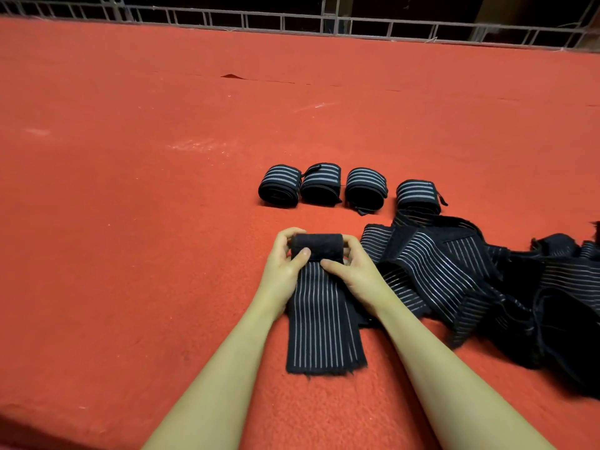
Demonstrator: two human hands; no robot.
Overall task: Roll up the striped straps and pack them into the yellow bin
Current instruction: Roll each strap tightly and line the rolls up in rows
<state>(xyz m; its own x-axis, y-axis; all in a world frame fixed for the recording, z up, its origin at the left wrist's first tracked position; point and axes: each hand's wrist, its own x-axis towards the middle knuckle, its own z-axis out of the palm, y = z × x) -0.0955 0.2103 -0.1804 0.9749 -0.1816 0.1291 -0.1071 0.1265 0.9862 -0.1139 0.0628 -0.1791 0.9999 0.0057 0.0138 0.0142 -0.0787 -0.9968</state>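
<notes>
Hands (285, 254) (354, 267) grip ribbed striped strap's (319, 313) cylindrical roll.

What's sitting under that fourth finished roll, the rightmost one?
The rightmost roll rests on the far edge of the loose strap pile, with red carpet beyond. Whatever lies beneath it is covered.

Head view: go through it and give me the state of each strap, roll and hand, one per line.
Strap being rolled: far end rolled, near length flat on the red surface.
Left hand: grips the roll's left end.
Right hand: grips its right end.
Four finished rolls: wound, in a row.
Loose strap pile: unrolled, tangled.
</notes>
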